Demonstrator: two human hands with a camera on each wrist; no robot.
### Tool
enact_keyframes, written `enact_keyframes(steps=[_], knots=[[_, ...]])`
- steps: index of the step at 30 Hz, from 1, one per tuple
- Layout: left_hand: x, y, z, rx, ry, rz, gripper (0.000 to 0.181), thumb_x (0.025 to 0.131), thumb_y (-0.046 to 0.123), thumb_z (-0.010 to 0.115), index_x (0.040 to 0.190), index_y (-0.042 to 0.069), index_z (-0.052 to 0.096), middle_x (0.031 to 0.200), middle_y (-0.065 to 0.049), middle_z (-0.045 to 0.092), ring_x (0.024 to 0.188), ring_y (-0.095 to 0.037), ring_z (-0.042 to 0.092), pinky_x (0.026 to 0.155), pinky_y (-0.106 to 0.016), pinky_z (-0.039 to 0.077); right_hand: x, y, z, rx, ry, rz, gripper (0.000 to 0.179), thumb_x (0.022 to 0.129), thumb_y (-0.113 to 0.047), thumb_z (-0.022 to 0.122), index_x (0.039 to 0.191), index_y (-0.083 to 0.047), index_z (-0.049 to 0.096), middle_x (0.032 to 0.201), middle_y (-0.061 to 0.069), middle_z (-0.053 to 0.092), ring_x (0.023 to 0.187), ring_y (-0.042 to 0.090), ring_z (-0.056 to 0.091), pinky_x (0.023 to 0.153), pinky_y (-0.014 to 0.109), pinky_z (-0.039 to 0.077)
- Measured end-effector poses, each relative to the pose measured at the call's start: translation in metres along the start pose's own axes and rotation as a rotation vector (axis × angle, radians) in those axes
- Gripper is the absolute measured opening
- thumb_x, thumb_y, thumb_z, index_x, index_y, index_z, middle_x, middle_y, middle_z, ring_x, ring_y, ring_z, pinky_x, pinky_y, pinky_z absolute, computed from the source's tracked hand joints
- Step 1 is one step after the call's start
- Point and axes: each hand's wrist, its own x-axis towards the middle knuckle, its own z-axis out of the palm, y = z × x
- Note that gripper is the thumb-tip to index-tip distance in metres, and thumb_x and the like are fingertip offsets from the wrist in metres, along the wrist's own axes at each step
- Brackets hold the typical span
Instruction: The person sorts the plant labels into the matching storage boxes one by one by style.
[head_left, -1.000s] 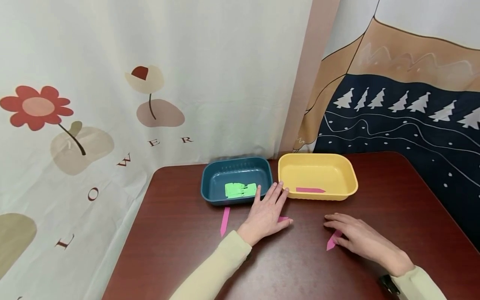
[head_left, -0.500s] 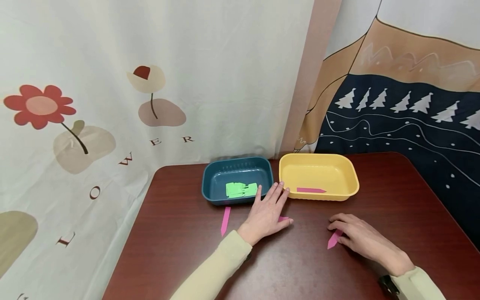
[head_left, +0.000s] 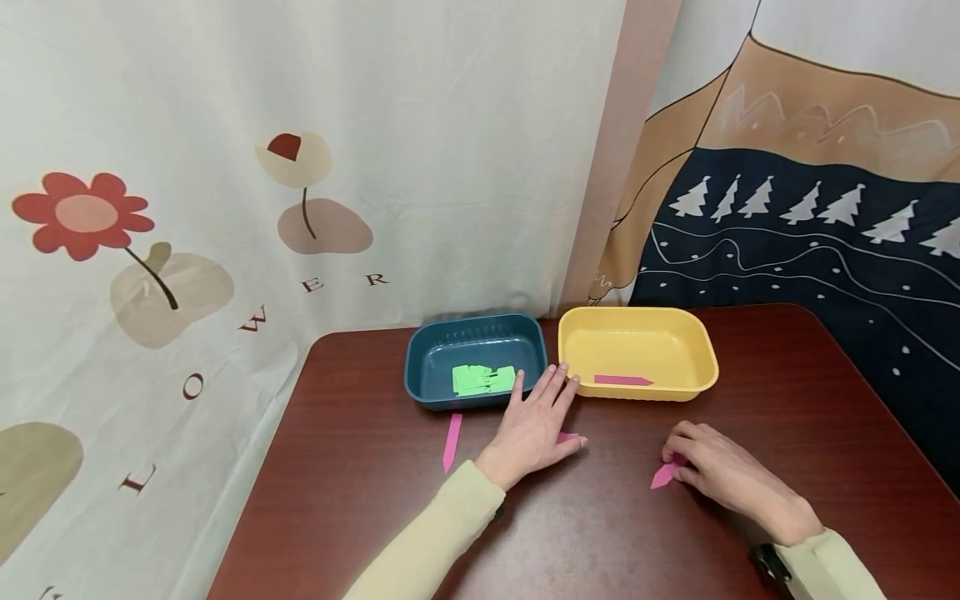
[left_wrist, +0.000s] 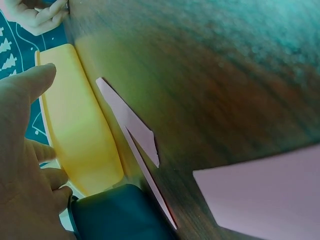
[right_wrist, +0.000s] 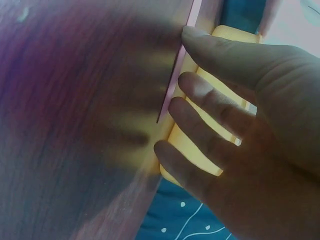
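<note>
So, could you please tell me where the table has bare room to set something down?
Bare table lies left of the blue tray, and right of the yellow tray. It is crowded in front of the trays: left hand, right hand, pink strips.

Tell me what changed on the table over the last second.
The right hand drew its fingers in from lying flat and now pinches the pink paper strip, raising its near end a little off the table. The left hand stayed flat by the blue tray; the yellow tray, its pink strip and the green pieces did not move.
</note>
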Motion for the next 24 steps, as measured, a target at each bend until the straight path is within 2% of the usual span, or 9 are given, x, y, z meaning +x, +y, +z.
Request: enact_keyframes(steps=[9, 15, 24], knots=[[0.0, -0.001, 0.0, -0.003, -0.005, -0.003, 0.093, 0.095, 0.071, 0.055, 0.166, 0.018, 0.026, 0.173, -0.006, 0.015, 0.159, -0.022, 0.015, 0.123, -0.063, 0.013, 0.0, -0.002, -0.004, 0.026, -0.136, 0.162, 0.036, 0.081, -0.012, 0.089, 0.084, -0.026, 0.056, 0.085, -0.014, 0.046, 0.08, 0.009, 0.045, 0.072, 0.033, 0.043], [0.0, 0.0, 0.0, -0.009, -0.005, -0.005, 0.093, 0.095, 0.071, 0.055, 0.166, 0.018, 0.025, 0.173, -0.006, 0.015, 0.159, -0.022, 0.014, 0.123, -0.063, 0.013, 0.001, -0.001, -0.008, 0.104, -0.218, 0.238, 0.03, 0.086, -0.014, 0.084, 0.085, -0.026, 0.056, 0.079, -0.015, 0.047, 0.077, 0.006, 0.044, 0.068, 0.029, 0.041], [0.0, 0.0, 0.0, -0.007, 0.0, -0.007, 0.093, 0.095, 0.071, 0.055, 0.166, 0.018, 0.027, 0.173, -0.006, 0.016, 0.159, -0.022, 0.015, 0.123, -0.063, 0.014, -0.001, 0.004, -0.012, 0.227, -0.244, 0.248, 0.028, 0.089, -0.011, 0.081, 0.083, -0.029, 0.061, 0.073, -0.019, 0.05, 0.067, -0.001, 0.044, 0.062, 0.023, 0.04]])
